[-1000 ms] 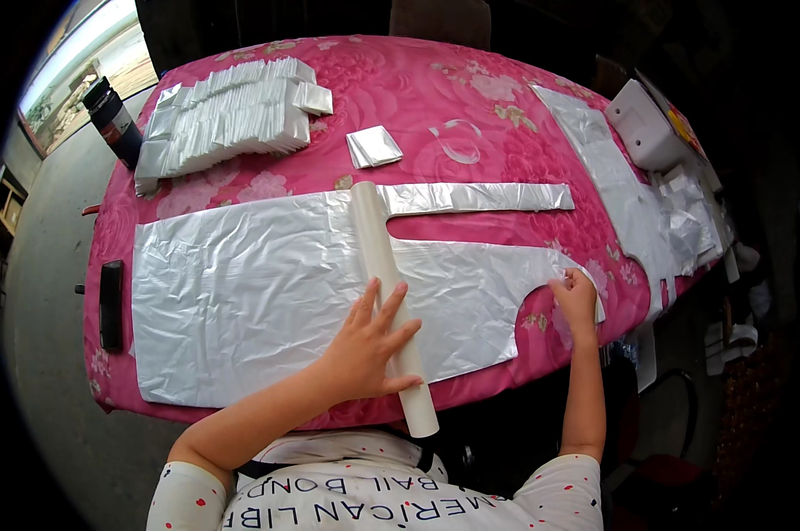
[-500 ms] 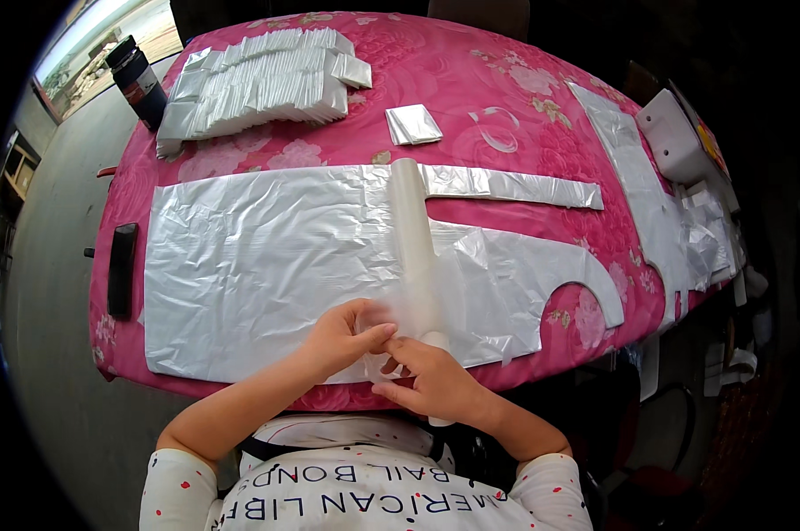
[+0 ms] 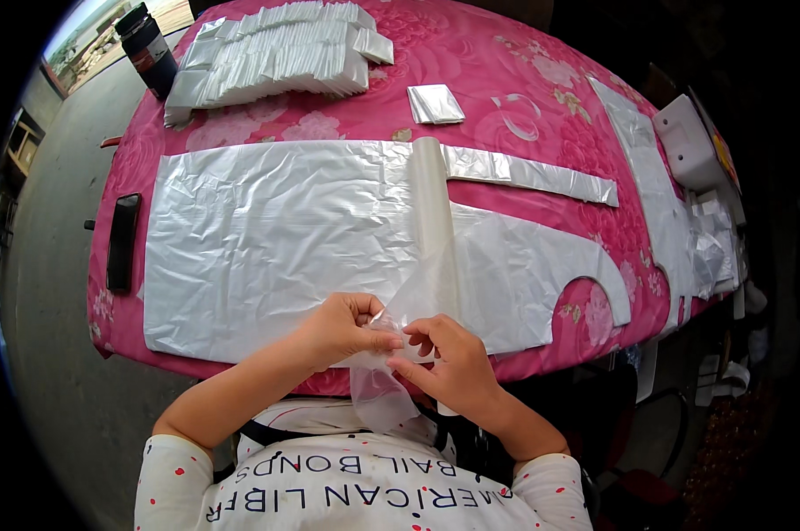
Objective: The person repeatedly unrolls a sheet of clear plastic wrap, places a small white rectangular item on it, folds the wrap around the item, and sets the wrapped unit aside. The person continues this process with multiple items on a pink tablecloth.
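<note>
My left hand (image 3: 354, 329) pinches a piece of clear plastic film (image 3: 384, 394) between thumb and fingers, and the loose part hangs past the table's near edge. Close beside it, my right hand (image 3: 449, 356) has its thumb and curled fingers apart by the film, with no clear grip on it. A roll of clear film (image 3: 432, 199) lies lengthwise away from me, a sheet drawn off it toward my hands. Under the roll is a flat layer of silvery-white plastic sheeting (image 3: 267, 239), cut with a long strip and a curved arm on the right.
A pink flowered tablecloth (image 3: 497, 66) covers the table. Folded plastic packets (image 3: 280, 57) stand in rows at the far left, near a dark jar (image 3: 146, 51). A smaller folded stack (image 3: 435, 104) lies mid-table. A black phone-like object (image 3: 123, 243) is left; more sheeting (image 3: 639, 168) lies right.
The film is pulled out further and now hangs below my hands. My right hand has moved slightly right and up, away from my left. The whole view has shifted a little.
</note>
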`<state>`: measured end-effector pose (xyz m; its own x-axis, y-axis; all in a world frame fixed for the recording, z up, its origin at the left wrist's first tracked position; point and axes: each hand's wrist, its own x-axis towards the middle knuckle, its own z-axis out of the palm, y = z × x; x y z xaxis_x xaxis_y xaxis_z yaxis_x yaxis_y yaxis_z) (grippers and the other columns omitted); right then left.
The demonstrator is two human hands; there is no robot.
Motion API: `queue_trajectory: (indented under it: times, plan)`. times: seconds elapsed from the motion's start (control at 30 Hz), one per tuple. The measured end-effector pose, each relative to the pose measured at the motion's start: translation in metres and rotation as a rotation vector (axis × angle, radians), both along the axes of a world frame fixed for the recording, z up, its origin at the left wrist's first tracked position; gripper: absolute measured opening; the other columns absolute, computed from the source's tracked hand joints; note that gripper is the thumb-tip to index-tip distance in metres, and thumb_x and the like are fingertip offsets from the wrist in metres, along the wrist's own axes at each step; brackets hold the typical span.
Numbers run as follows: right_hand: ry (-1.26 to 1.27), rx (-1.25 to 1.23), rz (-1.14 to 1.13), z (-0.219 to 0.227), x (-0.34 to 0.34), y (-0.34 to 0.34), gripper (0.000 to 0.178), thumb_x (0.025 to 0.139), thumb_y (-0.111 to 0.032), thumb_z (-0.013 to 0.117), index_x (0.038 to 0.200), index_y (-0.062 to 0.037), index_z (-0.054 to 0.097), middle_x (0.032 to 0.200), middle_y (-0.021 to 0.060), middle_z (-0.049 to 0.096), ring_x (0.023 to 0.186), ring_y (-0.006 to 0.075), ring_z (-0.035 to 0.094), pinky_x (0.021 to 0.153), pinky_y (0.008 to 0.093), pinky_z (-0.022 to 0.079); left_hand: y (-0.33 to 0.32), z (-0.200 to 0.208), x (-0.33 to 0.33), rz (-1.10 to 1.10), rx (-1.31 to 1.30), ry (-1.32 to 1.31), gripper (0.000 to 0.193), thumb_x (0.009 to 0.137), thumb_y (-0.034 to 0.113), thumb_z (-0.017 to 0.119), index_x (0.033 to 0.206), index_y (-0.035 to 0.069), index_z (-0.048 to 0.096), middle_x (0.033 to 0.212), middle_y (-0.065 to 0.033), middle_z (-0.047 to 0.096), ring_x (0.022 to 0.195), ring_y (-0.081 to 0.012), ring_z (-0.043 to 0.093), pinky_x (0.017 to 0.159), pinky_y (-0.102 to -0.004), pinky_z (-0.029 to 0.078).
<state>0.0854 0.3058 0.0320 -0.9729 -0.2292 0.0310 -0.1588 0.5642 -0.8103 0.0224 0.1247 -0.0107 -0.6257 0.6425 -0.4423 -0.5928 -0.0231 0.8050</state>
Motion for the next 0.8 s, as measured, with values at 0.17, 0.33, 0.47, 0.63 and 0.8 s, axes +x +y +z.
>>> queue_trajectory:
  times: [0.17,0.33,0.47,0.63,0.8]
  plan:
    - [0.016,-0.083,-0.010,-0.014,0.000,-0.003,0.019,0.075,-0.012,0.070,0.088,-0.0010,0.060,0.076,0.0083,0.060,0.061,0.0182,0.058,0.055,0.0283,0.046,0.008,-0.012,0.002,-0.008,-0.051,0.065,0.029,0.069,0.010,0.079,0.079,0.006,0.052,0.075,-0.0020,0.061,0.067,-0.0070,0.058,0.059,-0.0197,0.045]
    - [-0.072,-0.248,-0.106,-0.015,-0.001,0.002,0.009,0.078,-0.006,0.068,0.081,0.0000,0.061,0.070,0.0063,0.060,0.059,0.0114,0.055,0.054,0.0239,0.043,0.012,-0.008,0.004,0.077,0.056,0.023,0.026,0.074,0.014,0.075,0.079,0.008,0.051,0.062,0.0066,0.048,0.053,-0.0016,0.042,0.048,-0.0171,0.033]
    - [-0.160,-0.402,-0.181,-0.015,0.000,0.019,0.008,0.079,-0.005,0.067,0.081,0.0003,0.061,0.070,0.0026,0.060,0.060,0.0065,0.053,0.055,0.0210,0.043,0.003,-0.010,0.001,0.077,0.087,-0.014,0.024,0.075,0.014,0.074,0.079,0.007,0.051,0.063,0.0058,0.049,0.054,-0.0019,0.043,0.049,-0.0175,0.036]
    - [-0.157,-0.663,-0.356,-0.023,-0.001,0.060,0.007,0.081,-0.004,0.066,0.082,-0.0017,0.059,0.071,0.0021,0.061,0.061,0.0058,0.054,0.056,0.0189,0.044,-0.004,-0.010,0.000,0.124,0.027,0.000,0.022,0.077,0.017,0.072,0.081,0.008,0.053,0.066,0.0046,0.051,0.057,-0.0032,0.046,0.050,-0.0196,0.040]
    - [-0.006,-0.463,-0.756,-0.044,-0.010,0.192,0.008,0.085,-0.010,0.062,0.085,-0.0031,0.057,0.069,0.0009,0.058,0.055,0.0050,0.050,0.050,0.0183,0.040,-0.014,-0.009,-0.004,0.032,-0.125,0.065,0.017,0.082,0.021,0.066,0.089,0.008,0.057,0.072,0.0046,0.054,0.062,-0.0045,0.049,0.053,-0.0214,0.041]
